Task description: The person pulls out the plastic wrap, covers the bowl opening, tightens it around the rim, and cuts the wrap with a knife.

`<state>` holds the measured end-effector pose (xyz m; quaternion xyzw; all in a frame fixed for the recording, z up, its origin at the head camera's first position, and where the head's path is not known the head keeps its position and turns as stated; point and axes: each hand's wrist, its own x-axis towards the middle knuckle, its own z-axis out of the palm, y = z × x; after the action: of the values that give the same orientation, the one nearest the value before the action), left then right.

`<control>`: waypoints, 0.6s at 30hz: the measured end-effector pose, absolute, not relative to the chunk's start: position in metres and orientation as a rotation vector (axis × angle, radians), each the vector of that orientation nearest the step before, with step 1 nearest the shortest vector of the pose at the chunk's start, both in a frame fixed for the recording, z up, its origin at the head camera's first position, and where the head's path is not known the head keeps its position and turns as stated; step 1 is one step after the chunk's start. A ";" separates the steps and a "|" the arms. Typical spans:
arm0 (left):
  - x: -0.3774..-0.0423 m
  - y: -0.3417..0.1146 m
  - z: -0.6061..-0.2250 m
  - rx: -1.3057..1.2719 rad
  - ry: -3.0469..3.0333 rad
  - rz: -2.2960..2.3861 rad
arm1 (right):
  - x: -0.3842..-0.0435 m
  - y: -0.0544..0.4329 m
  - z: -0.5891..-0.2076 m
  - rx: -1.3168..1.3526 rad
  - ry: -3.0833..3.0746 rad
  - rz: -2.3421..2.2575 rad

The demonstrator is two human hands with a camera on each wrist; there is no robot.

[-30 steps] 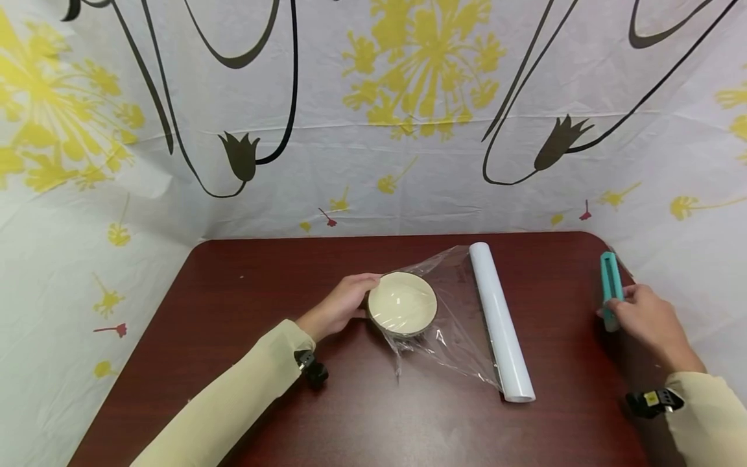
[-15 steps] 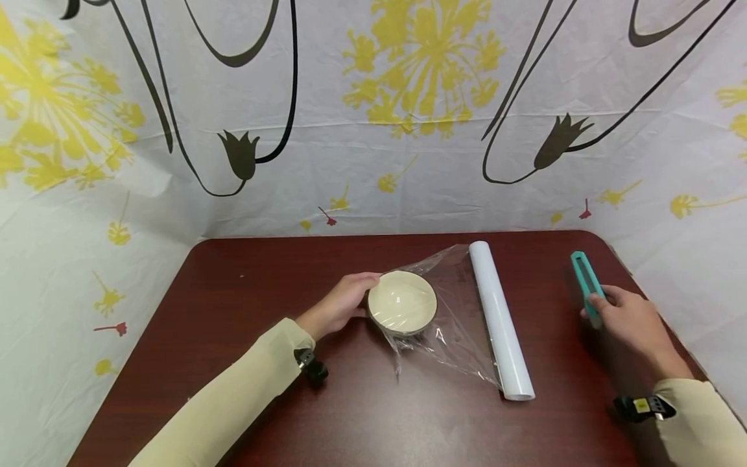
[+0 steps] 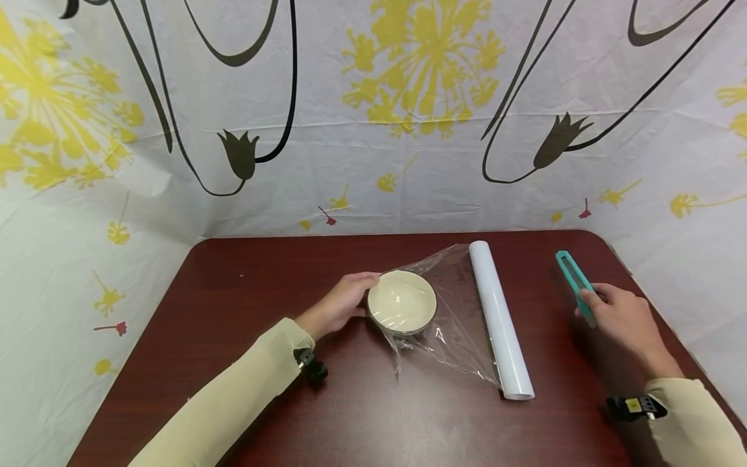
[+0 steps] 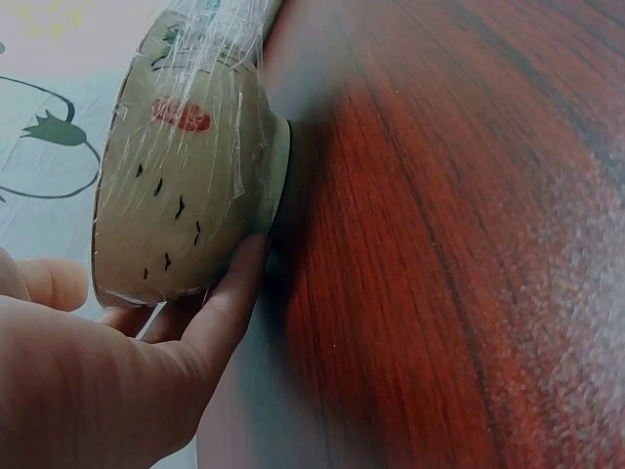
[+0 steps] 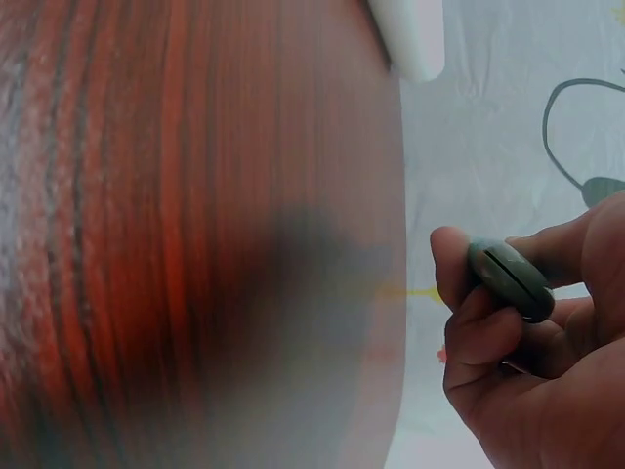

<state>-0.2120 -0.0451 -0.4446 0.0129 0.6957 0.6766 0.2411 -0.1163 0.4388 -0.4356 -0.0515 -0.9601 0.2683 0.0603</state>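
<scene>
My left hand (image 3: 344, 301) holds a cream bowl (image 3: 403, 301) by its left side, thumb at the rim and fingers low against the wall and foot. Clear plastic wrap (image 3: 461, 337) covers the bowl and stretches right to a white roll (image 3: 502, 324). In the left wrist view the bowl (image 4: 186, 166) shows a red mark and small dark strokes under creased film. Right of the roll, my right hand (image 3: 624, 321) grips a slim teal box cutter (image 3: 574, 279) above the table, its far end tilted left. The right wrist view shows the slotted near end of the cutter (image 5: 513, 278) between thumb and fingers.
The dark red wooden table (image 3: 251, 279) has rounded back corners. A white cloth (image 3: 403, 194) with yellow and dark flower prints hangs behind it and at both sides. The roll lies lengthwise, running from near the back edge toward the front.
My right hand has moved left from the table's right edge with the box cutter, whose far end now leans left toward the roll. The left hand, bowl and roll stay put.
</scene>
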 end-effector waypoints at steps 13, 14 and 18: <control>-0.212 -0.045 -0.444 0.033 1.901 1.851 | -0.118 0.428 -0.436 -0.211 -2.823 0.763; -0.212 -0.045 -0.444 0.033 1.902 1.850 | -0.118 0.428 -0.437 -0.216 -2.813 0.759; -0.212 -0.045 -0.444 0.032 1.906 1.845 | -0.119 0.426 -0.438 -0.226 -2.766 0.745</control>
<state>-0.2121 -0.0450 -0.4441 0.0116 0.6972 0.6747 0.2420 -0.1187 0.4259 -0.4379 -0.0780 -0.9539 0.2570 0.1338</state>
